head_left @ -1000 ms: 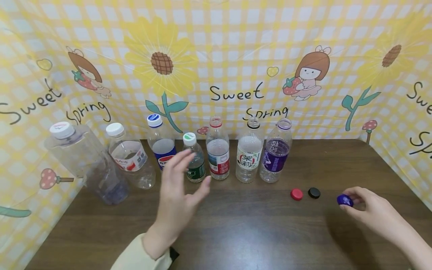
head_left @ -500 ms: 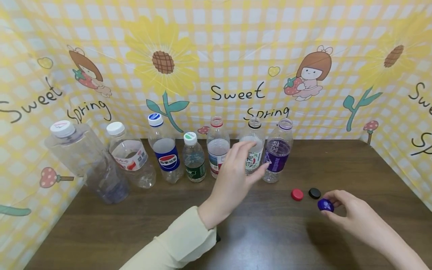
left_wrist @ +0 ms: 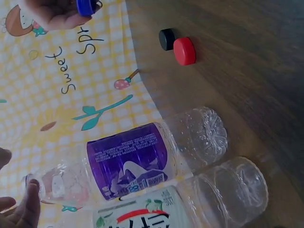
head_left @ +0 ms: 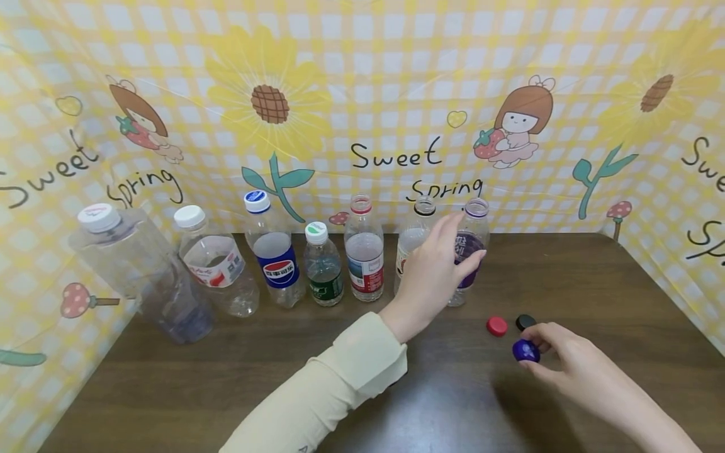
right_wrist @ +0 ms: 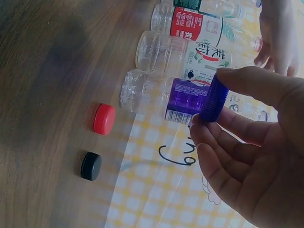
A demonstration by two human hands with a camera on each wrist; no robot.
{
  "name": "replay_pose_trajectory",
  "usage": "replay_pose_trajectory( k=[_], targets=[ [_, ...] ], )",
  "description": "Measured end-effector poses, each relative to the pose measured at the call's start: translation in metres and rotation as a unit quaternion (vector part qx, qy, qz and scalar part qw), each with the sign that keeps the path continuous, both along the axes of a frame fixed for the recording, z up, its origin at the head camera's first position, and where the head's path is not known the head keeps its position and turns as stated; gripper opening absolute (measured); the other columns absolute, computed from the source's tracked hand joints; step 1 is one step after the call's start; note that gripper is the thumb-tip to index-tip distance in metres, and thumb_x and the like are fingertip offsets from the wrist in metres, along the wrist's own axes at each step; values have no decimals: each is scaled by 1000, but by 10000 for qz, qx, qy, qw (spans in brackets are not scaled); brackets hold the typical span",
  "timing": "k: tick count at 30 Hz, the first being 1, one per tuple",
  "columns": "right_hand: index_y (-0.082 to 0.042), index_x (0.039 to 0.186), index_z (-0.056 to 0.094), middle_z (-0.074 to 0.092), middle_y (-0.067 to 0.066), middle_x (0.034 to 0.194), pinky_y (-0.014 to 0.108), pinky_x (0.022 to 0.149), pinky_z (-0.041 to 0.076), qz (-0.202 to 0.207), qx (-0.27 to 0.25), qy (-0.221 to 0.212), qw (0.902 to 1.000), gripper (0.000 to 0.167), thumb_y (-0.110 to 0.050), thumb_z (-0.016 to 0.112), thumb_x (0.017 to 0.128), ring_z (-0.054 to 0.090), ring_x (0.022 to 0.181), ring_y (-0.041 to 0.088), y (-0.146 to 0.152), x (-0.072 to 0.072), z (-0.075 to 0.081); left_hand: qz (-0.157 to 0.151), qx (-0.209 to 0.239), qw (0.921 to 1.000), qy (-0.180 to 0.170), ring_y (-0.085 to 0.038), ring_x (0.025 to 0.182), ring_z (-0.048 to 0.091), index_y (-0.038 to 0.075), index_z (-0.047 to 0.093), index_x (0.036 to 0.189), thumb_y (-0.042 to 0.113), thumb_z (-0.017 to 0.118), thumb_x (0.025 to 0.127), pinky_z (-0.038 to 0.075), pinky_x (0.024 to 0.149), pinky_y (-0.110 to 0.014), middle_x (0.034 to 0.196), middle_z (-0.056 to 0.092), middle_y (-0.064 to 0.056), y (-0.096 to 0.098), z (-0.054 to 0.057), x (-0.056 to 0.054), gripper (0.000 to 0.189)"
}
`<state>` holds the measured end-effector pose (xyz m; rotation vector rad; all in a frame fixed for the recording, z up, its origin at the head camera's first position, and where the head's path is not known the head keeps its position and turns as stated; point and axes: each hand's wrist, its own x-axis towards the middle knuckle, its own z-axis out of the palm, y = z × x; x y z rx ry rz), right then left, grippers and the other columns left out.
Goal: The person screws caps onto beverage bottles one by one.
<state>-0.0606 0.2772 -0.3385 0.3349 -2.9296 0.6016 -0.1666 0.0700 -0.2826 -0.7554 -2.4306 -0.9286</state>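
Note:
Between thumb and fingers my right hand (head_left: 572,362) pinches a purple bottle cap (head_left: 525,350), raised over the table. The right wrist view shows that cap (right_wrist: 215,99) upright on its edge. My left hand (head_left: 433,267) reaches in front of the uncapped bottle with the purple label (head_left: 471,251), fingers spread and relaxed, partly covering it. In the left wrist view the thumb overlaps the neck of that bottle (left_wrist: 128,161). Left of it stands the uncapped bottle with a white label (head_left: 412,238), half hidden by my hand.
A red cap (head_left: 496,326) and a black cap (head_left: 525,321) lie on the table (head_left: 595,277). Further left are an uncapped red-labelled bottle (head_left: 365,264) and several white- or blue-topped bottles, including a Pepsi bottle (head_left: 280,267). A checked cloth (head_left: 362,94) hangs behind.
My left hand has moved right, from before the small green-labelled bottle to the purple-labelled one. My right hand has carried the purple cap left, past the black cap.

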Motion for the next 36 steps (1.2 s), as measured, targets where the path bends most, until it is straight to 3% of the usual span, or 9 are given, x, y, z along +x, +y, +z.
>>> replay_pose_trajectory(
  k=[9,16,27,36],
  targets=[
    [-15,99,63,63,-12,89,24,66,49,63,13,123,9999,26,-19,78,77,54,80,-5,-2,-1,6,337,-396,9977,-429,-18,68,67,1,34,143,39,62,91,57,64,-24,141,48,-15,14,0,-14,70],
    [-13,99,63,63,-10,90,23,65,48,55,26,100,9999,27,-19,78,78,56,79,-1,-3,-4,12,543,-596,9930,-860,-21,70,68,2,25,148,39,61,92,57,66,-28,145,45,-15,19,-5,-20,76],
    [-14,99,63,63,-10,90,25,66,48,52,-61,162,9998,26,-19,78,78,55,80,-2,-5,-5,17,754,-817,9918,-634,-25,82,71,1,30,145,37,62,92,59,69,-32,137,54,-15,27,-10,-22,72],
    [-13,100,64,64,-8,93,25,67,48,-76,-7,208,9998,27,-18,78,78,57,81,3,-1,-5,23,740,-934,9901,-737,-24,85,71,3,34,144,43,60,92,58,70,-31,138,52,-12,32,-10,-19,71]
  ],
)
